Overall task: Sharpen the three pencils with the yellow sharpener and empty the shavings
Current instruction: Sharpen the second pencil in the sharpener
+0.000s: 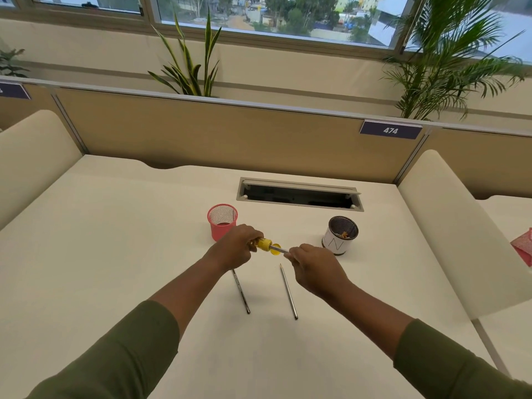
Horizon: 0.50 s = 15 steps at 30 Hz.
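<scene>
Head view: a person is sitting at a white desk (115,254) and looking down at both hands.
Left hand: the left hand (236,246) is curling its fingers round the yellow sharpener (264,243) and holding it up above the desk.
Right hand: the right hand (313,269) is pinching the back part of a pencil (277,249) with bent fingers.
Pencil in the sharpener: its front end is sitting inside the yellow sharpener, and only a short gray bit is showing between the two hands.
Yellow lid: a small round yellow lid (275,250) is hanging open on the sharpener, just under the pencil.
Second pencil: another pencil (241,292) is lying flat on the desk below the left hand, and its top end is hiding under the wrist.
Third pencil: one more pencil (288,291) is lying flat on the desk below the right hand, with its sharp tip pointing away from the person.
Pink cup: a pink mesh cup (222,223) is standing on the desk just behind the left hand.
Dark cup: a dark mesh cup with a white band (339,236) is standing near the right hand, and small shavings are lying inside it.
Sleeves: green sleeves (121,355) are covering both arms up to the forearm.
Desk slot: a long gray cable slot (299,194) is sitting open farther back on the desk.
Behind the desk: green plants (190,61) are standing past a tan divider with a sign (390,130) reading 474.
</scene>
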Available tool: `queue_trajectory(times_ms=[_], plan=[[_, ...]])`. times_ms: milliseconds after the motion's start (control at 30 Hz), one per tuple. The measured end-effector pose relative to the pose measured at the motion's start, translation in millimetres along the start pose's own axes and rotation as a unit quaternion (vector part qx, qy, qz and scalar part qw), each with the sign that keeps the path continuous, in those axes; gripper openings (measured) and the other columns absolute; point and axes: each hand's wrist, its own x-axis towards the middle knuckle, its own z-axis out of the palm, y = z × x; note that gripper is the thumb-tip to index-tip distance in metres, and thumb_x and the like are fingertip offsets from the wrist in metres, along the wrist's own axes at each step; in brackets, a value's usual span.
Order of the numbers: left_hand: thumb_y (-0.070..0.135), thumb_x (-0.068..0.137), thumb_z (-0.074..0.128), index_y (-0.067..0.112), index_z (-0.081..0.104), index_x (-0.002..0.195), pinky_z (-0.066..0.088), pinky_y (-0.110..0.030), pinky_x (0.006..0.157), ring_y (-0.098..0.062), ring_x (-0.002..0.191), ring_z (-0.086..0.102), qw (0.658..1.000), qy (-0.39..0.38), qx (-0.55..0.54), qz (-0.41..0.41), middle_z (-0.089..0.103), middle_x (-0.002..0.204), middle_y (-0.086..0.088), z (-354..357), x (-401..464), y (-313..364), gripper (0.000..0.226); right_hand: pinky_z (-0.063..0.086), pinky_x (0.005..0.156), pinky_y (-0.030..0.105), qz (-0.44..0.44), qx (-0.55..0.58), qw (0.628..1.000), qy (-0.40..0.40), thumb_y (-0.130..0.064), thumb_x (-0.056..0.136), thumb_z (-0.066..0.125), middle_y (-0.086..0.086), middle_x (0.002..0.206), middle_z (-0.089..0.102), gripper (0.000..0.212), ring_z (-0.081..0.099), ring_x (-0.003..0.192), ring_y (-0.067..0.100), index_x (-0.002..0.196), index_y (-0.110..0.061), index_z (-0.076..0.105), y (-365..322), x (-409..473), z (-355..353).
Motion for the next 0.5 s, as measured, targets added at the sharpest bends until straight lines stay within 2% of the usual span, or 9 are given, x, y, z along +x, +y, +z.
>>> queue_trajectory(times_ms=[67,133,167,233,267,300,333,400,500], plan=[[-0.014,0.076,0.058,0.003,0.067,0.103,0.056,-0.037,0.071,-0.017,0.078,0.057,1.000,0.011,0.011,0.015,0.067,0.092,-0.014,0,-1,0,0.033,0.032,0.048,0.031,0.120,0.106,0.985,-0.070,-0.027,0.096,0.055,0.004,0.055,0.057,0.035,0.046,0.048,0.023,0.069,-0.007,0.065,-6,6,-2],[-0.014,0.077,0.059,0.004,0.067,0.103,0.056,-0.036,0.070,-0.014,0.079,0.054,0.999,0.019,0.020,0.028,0.067,0.091,-0.013,2,-2,-1,0.032,0.030,0.046,0.026,0.256,0.235,0.929,-0.131,-0.033,0.096,0.055,-0.002,0.052,0.054,0.037,0.040,0.044,0.015,0.070,-0.011,0.070,-9,12,-6],[-0.014,0.076,0.059,0.004,0.067,0.102,0.056,-0.035,0.069,-0.015,0.079,0.053,0.999,0.021,0.024,0.038,0.067,0.090,-0.013,2,-4,-2,0.032,0.028,0.043,0.023,0.331,0.315,0.876,-0.153,-0.033,0.095,0.057,-0.002,0.053,0.052,0.036,0.035,0.042,0.013,0.071,-0.011,0.071,-10,14,-8],[-0.016,0.075,0.060,0.003,0.068,0.100,0.054,-0.031,0.066,-0.019,0.080,0.056,0.997,0.027,0.036,0.060,0.067,0.089,-0.013,3,-5,-4,0.033,0.023,0.037,0.020,0.462,0.477,0.720,-0.204,-0.029,0.096,0.056,-0.001,0.053,0.044,0.033,0.025,0.039,0.010,0.074,-0.006,0.066,-12,16,-11],[-0.017,0.074,0.061,0.003,0.068,0.099,0.053,-0.028,0.065,-0.020,0.080,0.057,0.996,0.034,0.043,0.068,0.067,0.088,-0.012,4,-6,-4,0.033,0.020,0.034,0.019,0.495,0.534,0.646,-0.228,-0.028,0.098,0.052,-0.003,0.051,0.038,0.032,0.021,0.037,0.008,0.075,-0.007,0.060,-11,17,-13],[-0.017,0.073,0.062,0.003,0.068,0.098,0.050,-0.026,0.064,-0.021,0.080,0.057,0.995,0.044,0.049,0.076,0.068,0.088,-0.012,4,-6,-5,0.033,0.018,0.031,0.018,0.510,0.574,0.591,-0.247,-0.029,0.100,0.048,-0.006,0.048,0.032,0.032,0.019,0.036,0.006,0.075,-0.010,0.055,-11,18,-13],[-0.017,0.072,0.063,0.003,0.068,0.097,0.048,-0.025,0.063,-0.022,0.080,0.057,0.994,0.054,0.054,0.084,0.068,0.087,-0.012,3,-6,-5,0.033,0.017,0.029,0.016,0.519,0.600,0.551,-0.260,-0.029,0.102,0.044,-0.007,0.046,0.029,0.033,0.017,0.034,0.005,0.075,-0.012,0.052,-11,18,-14],[-0.017,0.070,0.065,0.004,0.067,0.096,0.049,-0.028,0.063,-0.024,0.079,0.059,0.991,0.075,0.062,0.096,0.068,0.087,-0.011,2,-7,-5,0.033,0.016,0.028,0.014,0.531,0.628,0.500,-0.273,-0.029,0.103,0.040,-0.009,0.043,0.027,0.035,0.018,0.031,0.004,0.072,-0.014,0.049,-12,20,-15],[-0.015,0.070,0.067,0.004,0.067,0.096,0.051,-0.032,0.065,-0.025,0.081,0.060,0.987,0.092,0.066,0.115,0.069,0.089,-0.012,0,-7,-7,0.032,0.015,0.027,0.014,0.544,0.642,0.467,-0.272,-0.028,0.103,0.039,-0.009,0.042,0.028,0.038,0.018,0.030,0.003,0.068,-0.015,0.048,-13,22,-16]])
